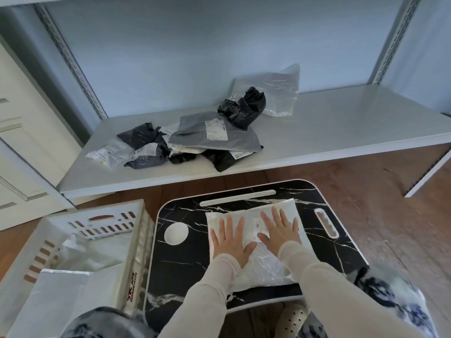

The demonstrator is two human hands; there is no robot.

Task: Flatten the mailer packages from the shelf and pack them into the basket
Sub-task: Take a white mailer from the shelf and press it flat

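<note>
- Left hand [230, 240] and right hand [279, 231] lie flat, fingers spread, pressing a white mailer [263, 262] on the black lap tray [185, 267].
- Basket [136, 240] sits at the tray's nine o'clock; shelf [341, 128] with mailer pile [195, 142] at twelve.

A smooth, glossy black surface veined in white like marble is shown by the lap desk [185, 259], edged with a pale rim. On it, a white mailer [266, 262] of thin, crinkled plastic film with a slight sheen is seen, a paper label stuck to its top. Left of the lap desk, the basket [139, 230] is made of off-white, matt slotted plastic, and pale plastic mailers are held inside. Behind the lap desk, the shelf [341, 128] appears as smooth, pale, painted metal with perforated uprights; a grey mailer [195, 140] of matt film and a black mailer [246, 106] of crumpled, glossy film lie there. The floor [380, 206] looks like brown wood. Both arms are covered by matt cream cloth sleeves [314, 272].
</note>
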